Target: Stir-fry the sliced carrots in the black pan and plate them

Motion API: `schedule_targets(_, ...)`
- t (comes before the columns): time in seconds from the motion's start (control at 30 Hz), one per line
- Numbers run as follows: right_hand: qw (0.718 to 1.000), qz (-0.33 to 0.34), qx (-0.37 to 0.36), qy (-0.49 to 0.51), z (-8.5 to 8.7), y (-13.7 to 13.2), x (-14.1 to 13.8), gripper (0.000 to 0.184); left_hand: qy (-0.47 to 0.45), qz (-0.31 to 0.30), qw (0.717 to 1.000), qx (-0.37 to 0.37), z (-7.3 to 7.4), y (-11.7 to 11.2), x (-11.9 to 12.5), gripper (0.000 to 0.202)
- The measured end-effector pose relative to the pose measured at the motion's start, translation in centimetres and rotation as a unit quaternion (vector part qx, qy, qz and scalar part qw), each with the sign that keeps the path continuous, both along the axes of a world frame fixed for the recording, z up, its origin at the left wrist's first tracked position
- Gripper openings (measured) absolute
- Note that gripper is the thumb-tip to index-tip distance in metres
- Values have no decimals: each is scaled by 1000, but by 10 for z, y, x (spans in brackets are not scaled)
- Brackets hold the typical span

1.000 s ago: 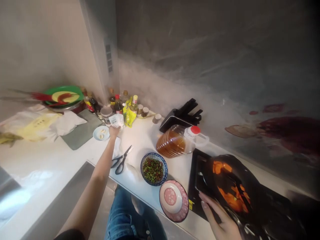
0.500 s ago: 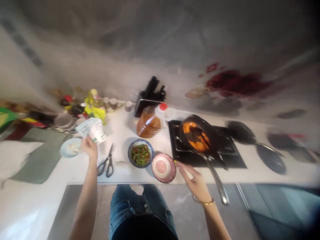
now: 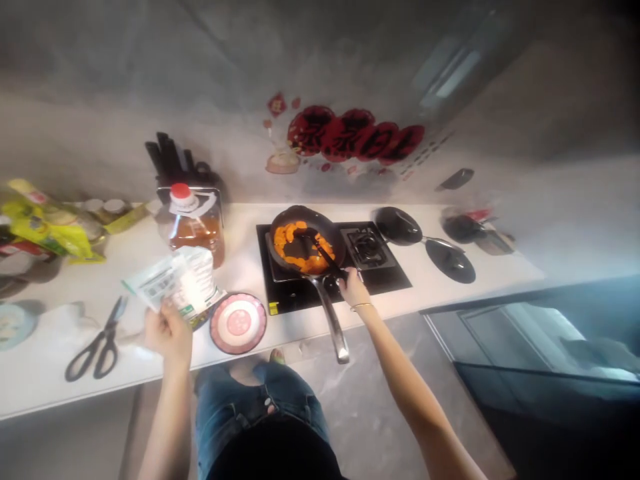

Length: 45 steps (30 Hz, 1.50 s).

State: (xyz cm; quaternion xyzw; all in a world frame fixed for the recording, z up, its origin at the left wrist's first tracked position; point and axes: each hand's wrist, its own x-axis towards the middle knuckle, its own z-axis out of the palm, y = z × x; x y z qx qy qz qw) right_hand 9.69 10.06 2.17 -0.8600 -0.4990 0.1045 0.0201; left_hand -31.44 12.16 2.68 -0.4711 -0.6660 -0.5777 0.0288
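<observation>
Our left hand (image 3: 167,331) is clasping a white packet (image 3: 176,285) sticking up from it. Our right hand (image 3: 353,288) is gripping a black spatula (image 3: 323,252) by its end.

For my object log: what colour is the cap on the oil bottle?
Red; the cap shows best in the head view.

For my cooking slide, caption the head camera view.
Left hand holds a white packet while the right hand touches a black utensil in the frying pan.
</observation>
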Motion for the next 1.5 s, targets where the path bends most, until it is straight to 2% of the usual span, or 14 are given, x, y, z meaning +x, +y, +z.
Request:
schedule_targets(0.13, 998, 34, -49, -33, -1, -4, 22, 44, 133, -77, 988, -34, 31, -1, 67, 29)
schedule_targets(0.23, 996, 63, -57, -40, 16, -22, 51, 45, 222, -121, 966, -44, 63, 6, 99, 29)
schedule_targets(0.3, 993, 105, -39, -46, 43, -36, 76, 46, 257, -137, 955, -50, 82, 10, 111, 30)
schedule_targets(0.43, 975, 199, -20, -100, 127, -45, 114, 40, 277, -156, 947, -37, 104, 12, 126, 29)
schedule_targets(0.5, 957, 255, -75, -113, 160, -37, 113, 36, 289, -169, 942, -20, 108, 13, 133, 32)
schedule_targets(0.57, 943, 287, -121, -116, 174, -24, 100, 36, 309, -186, 933, -9, 109, 17, 140, 34)
schedule_targets(0.63, 945, 290, -117, -97, 170, -10, 85, 38, 326, -200, 924, -13, 110, 22, 145, 35)
schedule_targets(0.7, 959, 265, -79, -59, 154, 1, 74, 41, 336, -206, 919, -25, 111, 27, 150, 35)
schedule_targets(0.8, 979, 199, -47, -21, 133, 8, 71, 43, 355, -209, 911, -37, 113, 37, 154, 37)
schedule_targets(0.87, 983, 174, -58, -8, 127, 8, 73, 42, 370, -211, 904, -48, 113, 44, 157, 38)
schedule_targets(0.97, 978, 191, -72, 31, 128, 3, 78, 38, 394, -214, 891, -65, 112, 56, 160, 40)
schedule_targets(1.1, 978, 192, -31, 75, 128, -11, 88, 38, 439, -217, 868, -84, 115, 73, 164, 44)
schedule_targets(1.27, 987, 117, 34, 108, 107, -33, 99, 41, 489, -231, 831, -133, 123, 91, 174, 41)
schedule_targets(1.5, 983, 101, 56, 141, 89, -54, 109, 38, 513, -238, 800, -201, 123, 116, 189, 37)
